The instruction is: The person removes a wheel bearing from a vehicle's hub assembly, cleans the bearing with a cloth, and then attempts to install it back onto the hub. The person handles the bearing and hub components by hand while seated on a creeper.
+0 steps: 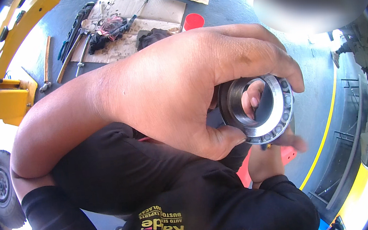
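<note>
My left hand (177,93) reaches across the middle of the view, gripping a metal tapered roller bearing (267,128). Its thumb presses the near rim and its index finger curls over the far side. Steel rollers show around the bearing's outer edge, and its wide bore faces me. Behind it is my right hand (290,142), mostly hidden and smeared by motion. Through the bore a few fingertips (252,96) are visible. Whether the right hand also touches the bearing cannot be made out.
Cardboard (164,11) on the blue-grey floor carries tools and dark rags (153,37), near a red cup (194,21). A hammer (47,62) lies left of it. Yellow machinery (7,97) and a tyre (0,183) stand left; vehicle parts (359,51) line the right. Something red (244,171) is below my hands.
</note>
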`<move>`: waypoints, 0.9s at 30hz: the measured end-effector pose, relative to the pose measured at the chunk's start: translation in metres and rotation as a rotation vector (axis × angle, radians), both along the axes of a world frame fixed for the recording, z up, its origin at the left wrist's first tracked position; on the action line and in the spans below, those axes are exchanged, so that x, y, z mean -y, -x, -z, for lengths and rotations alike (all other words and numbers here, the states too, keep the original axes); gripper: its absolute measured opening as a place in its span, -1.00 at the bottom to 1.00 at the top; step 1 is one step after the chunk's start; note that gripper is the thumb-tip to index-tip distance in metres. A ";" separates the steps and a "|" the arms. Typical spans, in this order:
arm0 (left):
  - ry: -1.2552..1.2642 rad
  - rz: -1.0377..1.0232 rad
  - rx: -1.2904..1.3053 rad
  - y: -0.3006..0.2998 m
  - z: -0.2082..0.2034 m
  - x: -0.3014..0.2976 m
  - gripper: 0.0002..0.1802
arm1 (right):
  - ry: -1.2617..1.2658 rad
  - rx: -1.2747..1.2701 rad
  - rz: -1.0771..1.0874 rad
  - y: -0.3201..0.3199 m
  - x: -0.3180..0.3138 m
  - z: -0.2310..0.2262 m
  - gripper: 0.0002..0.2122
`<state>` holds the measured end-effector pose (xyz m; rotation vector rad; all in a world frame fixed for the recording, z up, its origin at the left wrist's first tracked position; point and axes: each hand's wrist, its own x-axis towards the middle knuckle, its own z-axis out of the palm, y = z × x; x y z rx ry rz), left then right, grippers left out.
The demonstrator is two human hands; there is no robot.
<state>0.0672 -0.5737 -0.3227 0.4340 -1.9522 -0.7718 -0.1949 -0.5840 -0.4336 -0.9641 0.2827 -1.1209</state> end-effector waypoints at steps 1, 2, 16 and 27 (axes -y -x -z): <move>0.001 -0.013 -0.004 0.001 0.000 -0.001 -0.31 | -0.017 0.019 -0.108 -0.005 0.003 -0.008 -0.23; 0.010 -0.018 0.019 0.001 0.000 -0.002 -0.31 | 0.022 -0.071 -0.123 -0.007 0.005 -0.017 -0.25; -0.042 -0.043 0.166 0.000 0.002 -0.007 -0.37 | 0.206 -0.097 -0.364 -0.036 0.034 -0.038 -0.45; 0.029 -0.048 0.202 -0.004 0.011 0.002 -0.33 | 0.420 -0.725 -0.214 -0.033 0.041 -0.050 -0.40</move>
